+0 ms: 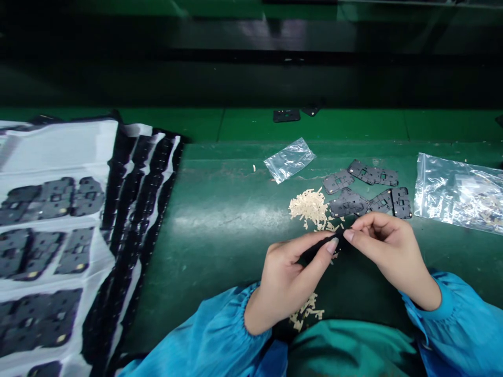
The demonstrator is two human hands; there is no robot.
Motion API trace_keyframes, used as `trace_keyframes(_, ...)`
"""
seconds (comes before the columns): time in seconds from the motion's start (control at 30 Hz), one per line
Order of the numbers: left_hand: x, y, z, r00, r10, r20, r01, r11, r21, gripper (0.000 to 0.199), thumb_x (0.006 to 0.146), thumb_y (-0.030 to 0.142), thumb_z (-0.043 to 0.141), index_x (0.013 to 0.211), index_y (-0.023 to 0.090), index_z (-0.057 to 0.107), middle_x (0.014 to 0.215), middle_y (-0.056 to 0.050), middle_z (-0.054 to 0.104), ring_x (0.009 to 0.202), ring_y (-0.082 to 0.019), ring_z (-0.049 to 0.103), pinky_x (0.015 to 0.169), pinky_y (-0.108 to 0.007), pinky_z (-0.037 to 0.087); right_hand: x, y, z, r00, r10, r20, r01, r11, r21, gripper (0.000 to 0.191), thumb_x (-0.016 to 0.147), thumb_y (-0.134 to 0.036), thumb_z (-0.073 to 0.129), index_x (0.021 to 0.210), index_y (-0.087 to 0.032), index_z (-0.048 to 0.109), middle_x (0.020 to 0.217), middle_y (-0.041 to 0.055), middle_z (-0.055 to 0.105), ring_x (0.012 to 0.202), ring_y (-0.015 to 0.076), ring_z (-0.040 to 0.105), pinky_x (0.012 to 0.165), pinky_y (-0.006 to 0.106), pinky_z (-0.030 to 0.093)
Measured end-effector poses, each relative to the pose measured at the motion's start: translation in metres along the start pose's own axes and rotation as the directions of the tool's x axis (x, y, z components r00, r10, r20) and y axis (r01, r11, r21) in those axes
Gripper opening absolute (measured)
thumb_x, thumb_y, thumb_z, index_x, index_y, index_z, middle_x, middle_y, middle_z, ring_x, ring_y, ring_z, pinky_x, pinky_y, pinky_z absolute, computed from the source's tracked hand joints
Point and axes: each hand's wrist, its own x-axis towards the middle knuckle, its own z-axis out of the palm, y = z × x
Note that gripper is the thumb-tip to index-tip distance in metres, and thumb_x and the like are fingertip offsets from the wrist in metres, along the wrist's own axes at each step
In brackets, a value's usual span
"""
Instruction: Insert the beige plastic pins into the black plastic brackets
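My left hand (pixel 291 272) pinches a small black plastic plate (pixel 312 252) between thumb and fingers, tilted above the bench. At the plate's right end, my right hand (pixel 383 241) has its thumb and forefinger pressed together. Whatever those right fingertips hold is too small to make out. Just beyond my hands lies a heap of tiny cream-coloured pieces (pixel 309 207). Several more black plastic plates (pixel 349 202) with cut-outs lie to the right of the heap.
A clear zip bag (pixel 290 160) lies behind the heap; a larger bag (pixel 458 193) holding small pieces is at right. Stacked trays with white lining (pixel 63 146) carry rows of black plates on the left. More cream pieces (pixel 308 312) lie near my lap. Another plate (pixel 286 115) rests at the back.
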Motion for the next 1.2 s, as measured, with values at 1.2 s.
trace_keyframes(1.2,-0.0047,0.0008,0.0053,0.993,-0.116,-0.028,0.115,0.992,-0.042,0.014,0.092,0.023,0.073,0.102,0.021,0.083,0.078,-0.001,0.082,0.064,-0.017,0.077,0.063,-0.024,0.065,0.0044,0.0054,0.0094,0.991,0.137,0.011,-0.136,0.969,0.207,0.019,0.069,-0.034,0.082,0.069,-0.020,0.068,0.053,-0.0076,0.046,0.047,0.0071,0.030,0.044,0.023,0.025)
